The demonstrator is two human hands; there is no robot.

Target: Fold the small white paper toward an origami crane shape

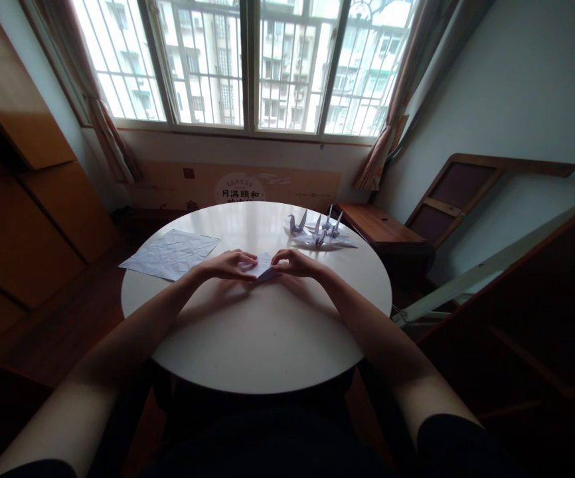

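Observation:
A small piece of folded white paper (263, 265) is held between my two hands, just above or on the middle of the white round table (262, 345). My left hand (230, 264) grips its left side between thumb and fingers. On the opposite side, my right hand (295, 263) pinches the right edge, fingers curled. Several folded paper cranes (317, 232) stand grouped beyond my right hand. To the left of my left hand lies a flat creased sheet of paper (172, 254).
Behind the table, a printed cardboard panel (168, 182) leans below the barred window (247, 66). A wooden bench (380, 224) stands at the right, close to the table's edge. Wooden cabinets (63, 219) line the left side.

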